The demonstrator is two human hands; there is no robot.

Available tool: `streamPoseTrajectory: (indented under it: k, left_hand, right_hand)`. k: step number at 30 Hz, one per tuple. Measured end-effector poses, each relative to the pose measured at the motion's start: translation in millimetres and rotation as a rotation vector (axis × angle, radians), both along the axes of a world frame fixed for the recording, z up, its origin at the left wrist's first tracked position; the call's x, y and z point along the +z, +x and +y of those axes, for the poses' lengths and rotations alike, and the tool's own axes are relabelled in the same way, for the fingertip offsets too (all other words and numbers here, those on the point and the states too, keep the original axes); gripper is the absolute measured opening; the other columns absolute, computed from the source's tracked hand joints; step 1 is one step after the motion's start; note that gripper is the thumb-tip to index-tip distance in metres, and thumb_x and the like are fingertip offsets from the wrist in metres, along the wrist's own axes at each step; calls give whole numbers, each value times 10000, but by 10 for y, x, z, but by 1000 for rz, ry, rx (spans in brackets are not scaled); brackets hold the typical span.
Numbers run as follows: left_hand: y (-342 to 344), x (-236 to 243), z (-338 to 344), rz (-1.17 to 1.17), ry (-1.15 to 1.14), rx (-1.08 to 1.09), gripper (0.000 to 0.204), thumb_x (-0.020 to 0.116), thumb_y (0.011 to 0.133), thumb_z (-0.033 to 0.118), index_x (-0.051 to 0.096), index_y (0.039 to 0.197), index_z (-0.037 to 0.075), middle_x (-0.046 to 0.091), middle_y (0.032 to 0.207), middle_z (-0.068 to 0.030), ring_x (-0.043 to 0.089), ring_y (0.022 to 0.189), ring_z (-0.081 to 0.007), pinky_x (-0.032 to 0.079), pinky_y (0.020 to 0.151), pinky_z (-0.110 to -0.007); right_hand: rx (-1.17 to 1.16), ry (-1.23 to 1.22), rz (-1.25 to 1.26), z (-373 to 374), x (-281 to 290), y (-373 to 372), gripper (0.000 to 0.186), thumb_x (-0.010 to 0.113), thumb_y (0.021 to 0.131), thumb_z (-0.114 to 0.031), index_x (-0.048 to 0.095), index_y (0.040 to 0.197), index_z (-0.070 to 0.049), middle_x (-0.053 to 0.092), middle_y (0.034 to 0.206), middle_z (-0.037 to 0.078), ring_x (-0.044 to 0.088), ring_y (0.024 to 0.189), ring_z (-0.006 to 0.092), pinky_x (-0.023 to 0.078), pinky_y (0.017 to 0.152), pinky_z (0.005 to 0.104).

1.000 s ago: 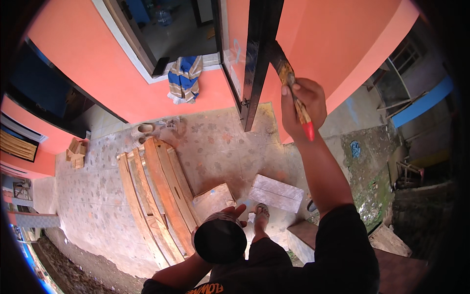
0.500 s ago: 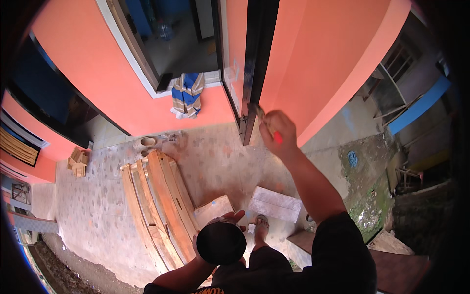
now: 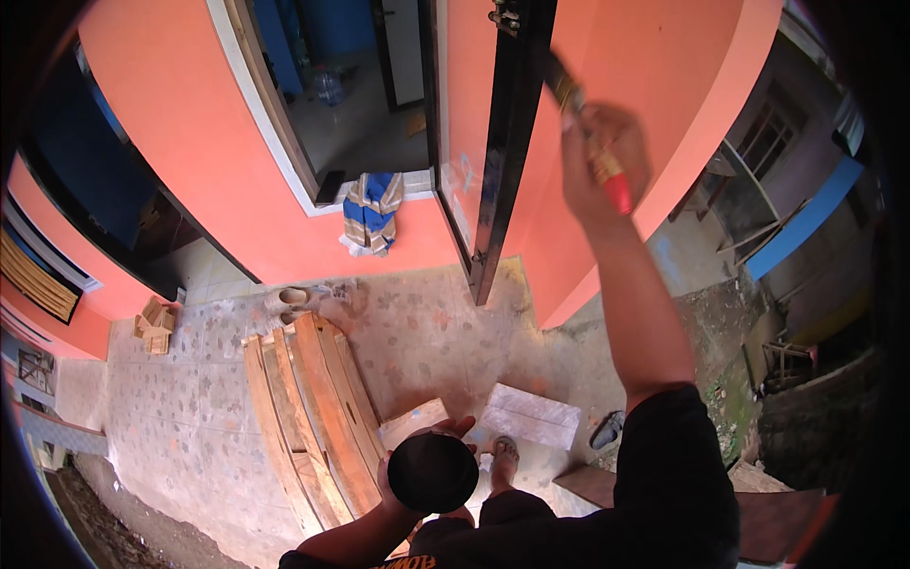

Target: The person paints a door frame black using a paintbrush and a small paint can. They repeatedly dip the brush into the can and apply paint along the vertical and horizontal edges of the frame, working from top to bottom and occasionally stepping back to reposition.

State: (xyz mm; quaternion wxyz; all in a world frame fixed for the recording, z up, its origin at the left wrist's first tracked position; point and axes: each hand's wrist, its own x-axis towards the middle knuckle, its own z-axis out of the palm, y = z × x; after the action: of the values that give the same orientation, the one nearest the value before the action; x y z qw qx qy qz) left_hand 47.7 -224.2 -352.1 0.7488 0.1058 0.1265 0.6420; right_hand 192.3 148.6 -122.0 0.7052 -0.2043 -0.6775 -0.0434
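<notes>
My right hand (image 3: 626, 135), raised at the upper right, is wrapped round a paintbrush (image 3: 567, 92) with a red-ended handle. Its dark bristles point up and left, close to the edge of a black casement frame (image 3: 517, 133); whether they touch it I cannot tell. The frame stands swung out from the wall and has a dark, glossy face. Low in front of my body, my left hand (image 3: 462, 428) holds a round black container (image 3: 433, 472) from beneath and the side, with fingertips showing past its rim. The container's inside is too dark to make out.
A wooden slatted bench (image 3: 327, 389) lies left of my legs. A pale block (image 3: 531, 415) is by my foot, with a dark sandal (image 3: 607, 430) beside it. A striped cloth (image 3: 372, 213) hangs over the window sill. The salmon wall (image 3: 607, 57) rises behind the brush.
My right hand with the paintbrush has moved up and to the right along the black frame, and the bristles now point more steeply upward. The left hand keeps the container in place.
</notes>
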Motion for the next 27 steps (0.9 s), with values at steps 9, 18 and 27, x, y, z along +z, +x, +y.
streamPoseTrajectory:
  k: [9,18,27]
  left_hand:
    - [-102,201,12,187,-66,-17,1053,428,902,782,310,1563,-30,283,1644,-262,486,1409,-397,404,1166,-501]
    - [0,467,53,400,-68,47,667,645,914,125,392,1529,77,409,1595,-183,576,1281,-286,508,1055,-398]
    - [29,491,-35,202,-161,27,825,346,979,591,369,1533,-21,373,1609,-236,534,1354,-360,451,1122,-467]
  right_hand:
    - [230,-400,-288,-474,-1531,337,147,697,838,70,572,887,10,586,854,123,600,717,195,480,640,309]
    - [101,79,-110,239,833,197,127,735,883,-21,611,909,-6,635,866,109,638,738,209,498,661,297]
    - [140,119,-33,139,510,48,149,741,855,44,612,910,-5,661,894,111,670,770,229,526,649,337]
